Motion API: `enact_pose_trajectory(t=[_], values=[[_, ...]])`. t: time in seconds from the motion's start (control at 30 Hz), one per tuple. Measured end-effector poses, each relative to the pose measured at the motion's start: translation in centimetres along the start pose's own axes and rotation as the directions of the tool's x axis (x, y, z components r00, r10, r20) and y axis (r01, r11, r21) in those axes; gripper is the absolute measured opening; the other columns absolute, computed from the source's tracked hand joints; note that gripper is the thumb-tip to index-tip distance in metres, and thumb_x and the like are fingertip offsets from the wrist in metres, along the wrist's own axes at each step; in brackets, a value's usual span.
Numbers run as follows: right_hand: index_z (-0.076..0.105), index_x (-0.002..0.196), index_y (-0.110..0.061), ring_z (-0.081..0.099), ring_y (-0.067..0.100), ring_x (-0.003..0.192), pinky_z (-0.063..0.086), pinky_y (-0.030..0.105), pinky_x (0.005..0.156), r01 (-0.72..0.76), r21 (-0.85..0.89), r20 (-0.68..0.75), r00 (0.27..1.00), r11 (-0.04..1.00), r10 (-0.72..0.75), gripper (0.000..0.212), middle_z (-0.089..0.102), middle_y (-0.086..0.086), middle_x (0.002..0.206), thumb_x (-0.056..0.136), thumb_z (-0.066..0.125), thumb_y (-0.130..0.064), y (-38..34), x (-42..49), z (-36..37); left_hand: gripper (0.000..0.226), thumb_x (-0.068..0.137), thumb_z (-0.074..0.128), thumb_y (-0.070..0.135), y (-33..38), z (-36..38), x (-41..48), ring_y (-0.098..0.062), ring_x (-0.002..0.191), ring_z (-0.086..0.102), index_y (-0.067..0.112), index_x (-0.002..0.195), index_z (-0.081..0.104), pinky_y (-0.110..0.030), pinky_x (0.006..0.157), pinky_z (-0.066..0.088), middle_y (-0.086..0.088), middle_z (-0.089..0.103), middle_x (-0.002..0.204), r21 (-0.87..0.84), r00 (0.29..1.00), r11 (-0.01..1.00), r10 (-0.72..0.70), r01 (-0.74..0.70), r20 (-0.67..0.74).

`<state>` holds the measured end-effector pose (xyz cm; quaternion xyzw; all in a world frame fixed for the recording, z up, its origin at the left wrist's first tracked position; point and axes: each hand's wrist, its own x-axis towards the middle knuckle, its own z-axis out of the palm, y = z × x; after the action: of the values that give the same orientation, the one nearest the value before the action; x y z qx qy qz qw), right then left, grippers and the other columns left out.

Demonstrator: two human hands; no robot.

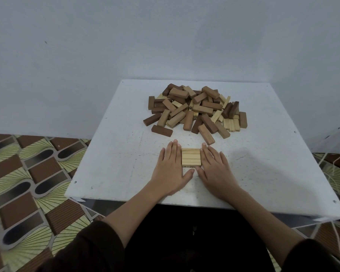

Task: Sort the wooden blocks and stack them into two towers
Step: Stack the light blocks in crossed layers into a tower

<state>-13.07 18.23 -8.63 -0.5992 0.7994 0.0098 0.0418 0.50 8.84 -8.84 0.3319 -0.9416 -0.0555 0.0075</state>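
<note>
A flat layer of three pale wooden blocks [191, 157] lies side by side on the white table [114, 163], near its front middle. My left hand [171, 169] lies flat with its fingers straight against the layer's left ends. My right hand [214, 168] presses flat against the right ends. Both thumbs meet just in front of the layer. Behind it, a loose pile of mixed blocks [196, 109] holds pale, mid-brown and dark brown pieces, lying across one another.
A grey wall stands right behind the table's far edge. Patterned floor [28, 183] shows to the left and below. White cords [334, 173] hang past the table's right corner. Bare table surface lies left and right of my hands.
</note>
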Motion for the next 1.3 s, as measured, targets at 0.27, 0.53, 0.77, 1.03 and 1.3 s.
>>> enact_pose_trajectory(t=[0.27, 0.53, 0.77, 1.03, 1.3], values=[[-0.001, 0.15, -0.008, 0.001, 0.019, 0.146, 0.003, 0.04, 0.117, 0.014, 0.035, -0.011, 1.0, 0.999, -0.014, 0.085, -0.003, 0.006, 0.159, 0.078, -0.016, -0.051, 0.1, -0.1, 0.0, 0.099, 0.076, -0.006, 0.067, -0.1, 0.2, 0.0, -0.024, 0.146, -0.006, 0.001, 0.149, -0.003, -0.036, 0.116, -0.006, -0.014, -0.006, 0.158, -0.044, 1.0, 0.999, 0.006, -0.007, -0.012], [-0.002, 0.15, -0.009, -0.001, 0.018, 0.145, 0.001, 0.039, 0.117, 0.021, 0.044, -0.011, 1.0, 0.999, -0.021, 0.086, -0.005, 0.004, 0.159, 0.077, -0.019, -0.05, 0.1, -0.1, 0.2, 0.1, 0.074, -0.008, 0.067, -0.2, 0.2, 0.1, -0.023, 0.146, -0.009, 0.001, 0.149, -0.006, -0.035, 0.115, -0.009, -0.013, -0.008, 0.158, -0.039, 1.0, 0.999, 0.006, -0.006, 0.012], [0.031, 0.146, -0.015, 0.038, 0.015, 0.126, 0.028, 0.026, 0.104, 0.082, 0.562, -0.263, 0.961, 0.823, 0.084, 0.052, 0.045, 0.003, 0.138, 0.097, 0.022, -0.032, 2.1, 0.1, -2.0, 0.067, 0.091, 0.052, 0.04, -3.8, -2.7, -0.4, -0.014, 0.139, 0.015, 0.011, 0.144, 0.023, -0.034, 0.113, 0.02, 0.004, 0.024, 0.149, -0.529, 0.978, 0.844, 0.175, -0.091, 0.11], [0.067, 0.095, 0.001, 0.053, 0.033, 0.104, 0.037, 0.029, 0.083, 0.035, 0.51, -0.403, 0.893, 0.859, 0.203, 0.02, 0.064, 0.014, 0.104, 0.083, 0.054, 0.008, 7.8, 8.6, -5.1, 0.026, 0.093, 0.047, 0.01, -3.7, -5.7, 4.8, -0.006, 0.097, 0.048, 0.01, 0.117, 0.056, -0.02, 0.083, 0.041, 0.001, 0.053, 0.116, -0.558, 0.99, 0.823, 0.03, -0.104, -0.14], [0.062, 0.11, -0.006, 0.044, 0.027, 0.108, 0.038, 0.037, 0.083, 0.007, 0.168, -0.261, 0.965, 0.986, 0.037, 0.027, 0.055, 0.006, 0.124, 0.084, 0.053, -0.003, 9.4, 12.1, -5.6, 0.019, 0.091, 0.049, 0.005, -0.7, -5.7, 8.8, -0.012, 0.098, 0.046, 0.007, 0.106, 0.059, -0.028, 0.085, 0.041, -0.003, 0.054, 0.103, -0.515, 0.971, 0.828, 0.139, -0.221, -0.194]])
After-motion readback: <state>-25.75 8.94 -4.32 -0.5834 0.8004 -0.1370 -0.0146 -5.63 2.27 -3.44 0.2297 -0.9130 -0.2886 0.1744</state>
